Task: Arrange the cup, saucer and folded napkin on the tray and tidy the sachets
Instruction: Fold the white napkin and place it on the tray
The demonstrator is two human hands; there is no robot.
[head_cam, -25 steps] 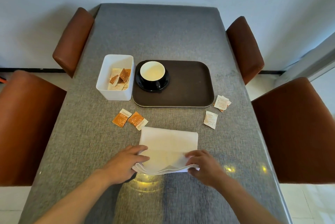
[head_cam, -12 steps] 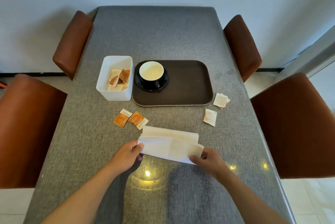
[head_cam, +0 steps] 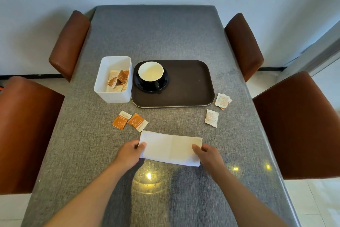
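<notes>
Both hands pinched the folded napkin (head_cam: 171,148) — left hand (head_cam: 129,153) one end, right hand (head_cam: 207,154) the other. It lay flat on the table (head_cam: 156,33).

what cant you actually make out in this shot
- Head view: the print on the loose sachets is too small to read.
- How many sachets lie in the white box: they overlap.
- Fingers of the left hand and right hand under the napkin: hidden by it.
</notes>
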